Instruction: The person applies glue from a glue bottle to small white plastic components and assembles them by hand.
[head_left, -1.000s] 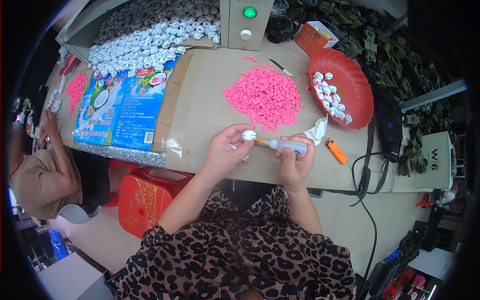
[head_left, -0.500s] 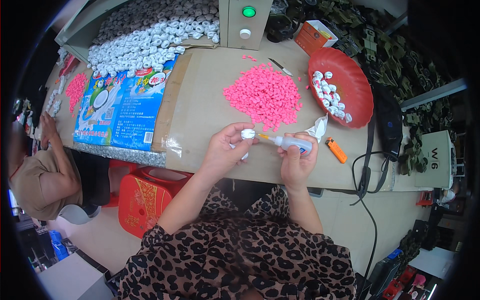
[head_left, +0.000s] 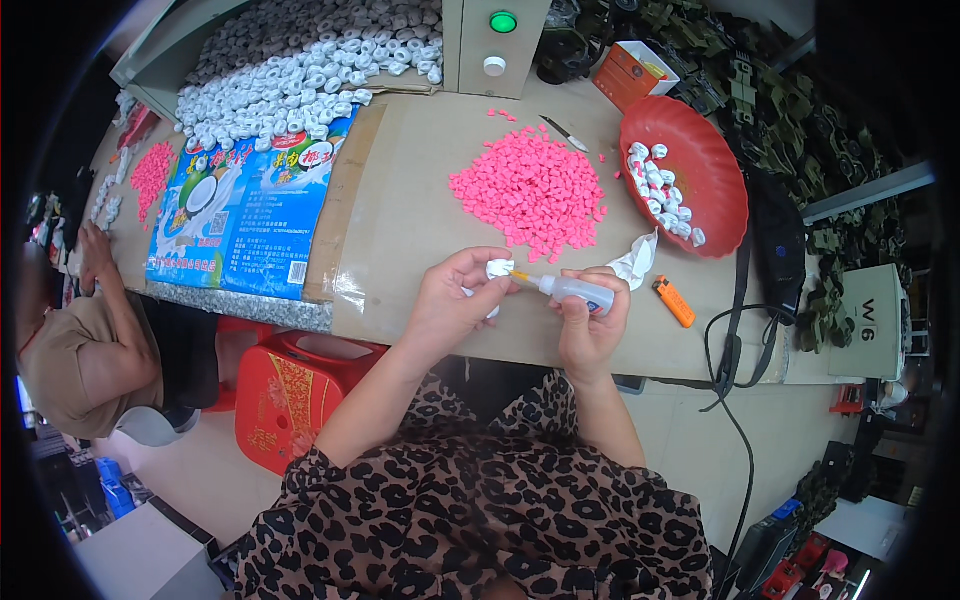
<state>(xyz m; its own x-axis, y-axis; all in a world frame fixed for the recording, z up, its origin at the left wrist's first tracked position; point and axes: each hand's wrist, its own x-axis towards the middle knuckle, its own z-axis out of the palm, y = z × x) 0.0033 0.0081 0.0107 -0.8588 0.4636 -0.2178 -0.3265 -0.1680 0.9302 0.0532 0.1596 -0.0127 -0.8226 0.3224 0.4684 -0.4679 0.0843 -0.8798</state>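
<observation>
Between the thumb and fingers of my left hand (head_left: 455, 298) is a small white moulded piece (head_left: 499, 268); another white bit shows lower in the same palm. My right hand (head_left: 592, 325) is closed around a clear glue bottle (head_left: 583, 293), tilted so its thin yellowish nozzle (head_left: 522, 276) points left and meets the white piece, or nearly so. Just beyond both hands lies a heap of small pink pieces (head_left: 528, 190). A crumpled white wrapper (head_left: 636, 262) and an orange lighter (head_left: 674, 302) rest to the right of the bottle.
A red scalloped bowl (head_left: 728, 190) holds several white pieces. A small knife (head_left: 566, 134) lies behind the pink heap. White pieces (head_left: 300, 90) pile up by a metal machine housing (head_left: 497, 40), near blue printed cardboard (head_left: 240, 225). Another person (head_left: 95, 340) sits left, beside a red stool (head_left: 290, 400).
The glue bottle has tipped flatter and shifted slightly left, its nozzle closer against the white piece. That piece has turned a little in my left fingers.
</observation>
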